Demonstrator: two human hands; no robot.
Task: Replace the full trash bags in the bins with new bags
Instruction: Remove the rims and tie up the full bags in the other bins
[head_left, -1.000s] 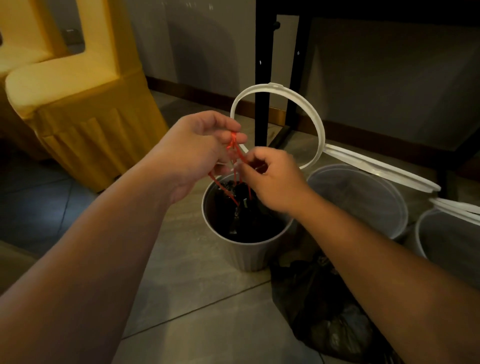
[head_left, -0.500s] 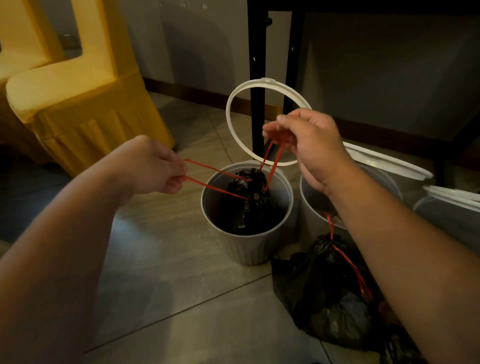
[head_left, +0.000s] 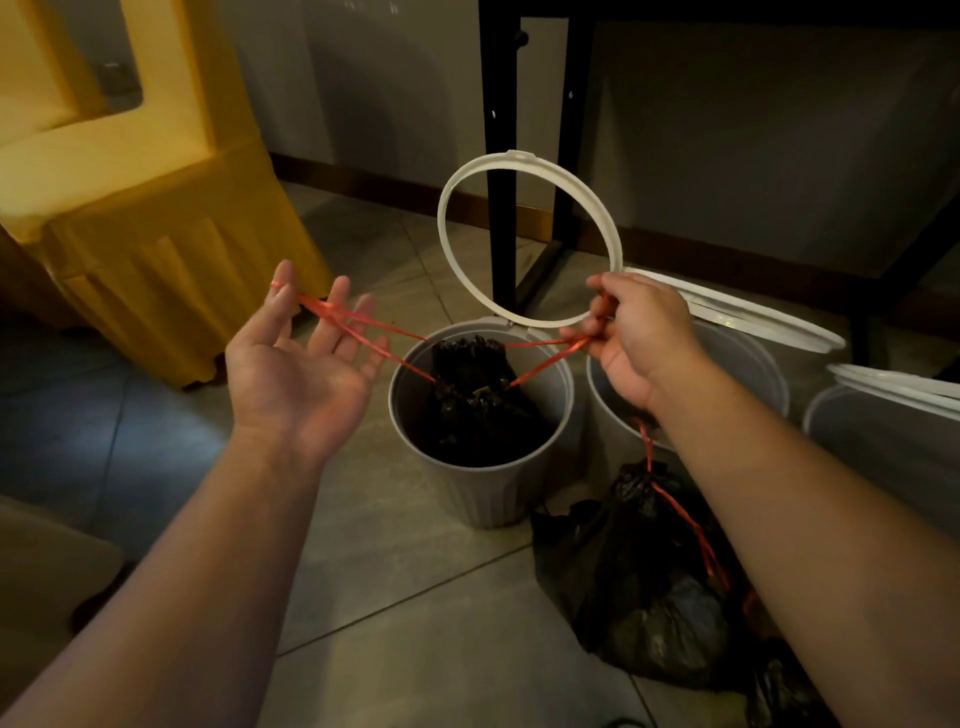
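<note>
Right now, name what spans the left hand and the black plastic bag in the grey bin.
Head view: a red drawstring loop, from left hand to bag.

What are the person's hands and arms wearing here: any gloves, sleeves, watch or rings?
Nothing that shows. The left hand and right hand are bare, with no gloves, rings or bracelets visible. The left forearm and right forearm are bare as well: no sleeve, watch or band up to the frame edge.
</note>
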